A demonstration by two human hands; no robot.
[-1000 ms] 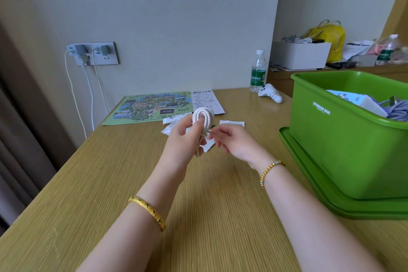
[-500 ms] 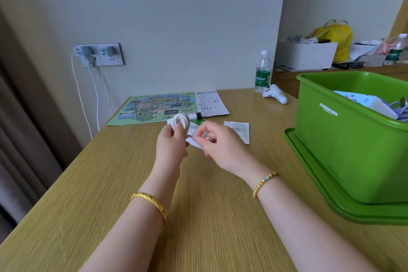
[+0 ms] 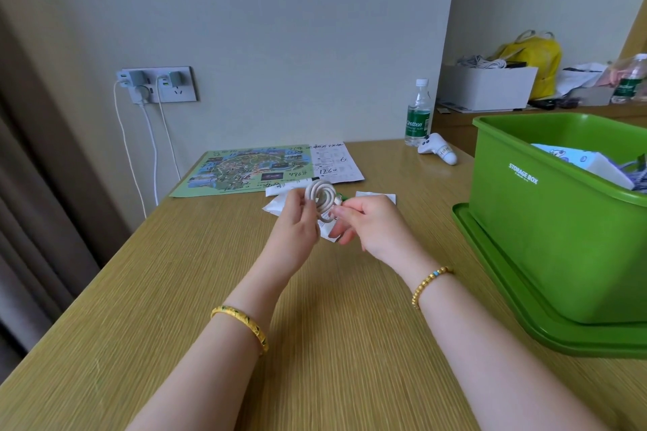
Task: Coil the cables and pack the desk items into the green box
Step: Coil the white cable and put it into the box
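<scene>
desk (image 3: 196, 308): wooden top, nearest the camera, both forearms reach out over it.
left wrist: gold bangle (image 3: 245, 324).
right wrist: gold bead bracelet (image 3: 429, 282).
left hand (image 3: 296, 226): fingers curled round the lower part of the cable coil, holding it above the desk.
right hand (image 3: 367, 224): thumb and forefinger pinch the cable end at the coil's right edge, other fingers loosely bent.
cable (image 3: 320, 199): white, wound in a small round coil, upright between the two hands, off the desk.
box (image 3: 546, 220): green, at the right, standing on its green lid (image 3: 497, 276), well apart from the coil; a white packet and a grey cable lie inside.
papers (image 3: 276, 205): small white slips on the desk just behind the hands.
map (image 3: 252, 170): colourful sheet lying flat further back, a handwritten sheet at its right edge.
controller (image 3: 437, 149): white, lying near the desk's far right corner.
bottle (image 3: 418, 114): green label, upright just behind the controller.
socket (image 3: 157, 84): on the wall at far left, chargers plugged in, two white leads hang down.
</scene>
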